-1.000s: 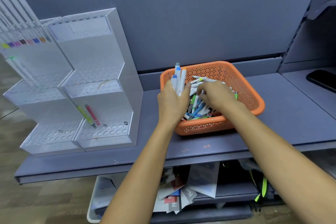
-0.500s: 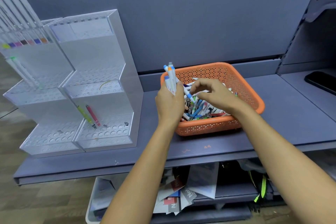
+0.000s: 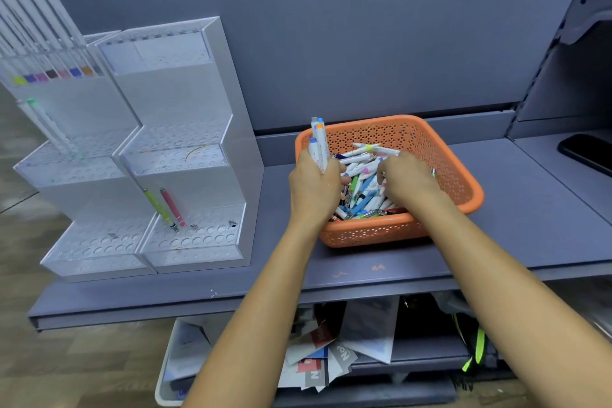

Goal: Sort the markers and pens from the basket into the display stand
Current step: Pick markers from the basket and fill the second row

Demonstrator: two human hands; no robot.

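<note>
Status: early, most of the job is left. Orange basket [image 3: 374, 232] on the shelf [image 3: 530, 209] holds a dense pile of pens and markers [image 3: 361, 189]: dozens, too tangled to count. Display stand [image 3: 185, 103] sits at the shelf's left end, well apart from the basket, mostly bare holes.

Stocked so far:
- Left unit, top tier: row of markers [image 3: 39, 30], about seven or eight (frame edge cuts it, not firm).
- Left unit, tier below: one green-capped marker [image 3: 46, 126].
- Right unit, bottom tier: two, green pen [image 3: 157, 205] and pink pen [image 3: 172, 207].

Left hand [image 3: 314, 189] is at the basket's left rim, fingers wrapped around a bundle of white markers [image 3: 318, 142], upright, at least three caps showing. Right hand [image 3: 409, 180] is down in the pile, fingers curled; can't tell if they pinch anything.
</note>
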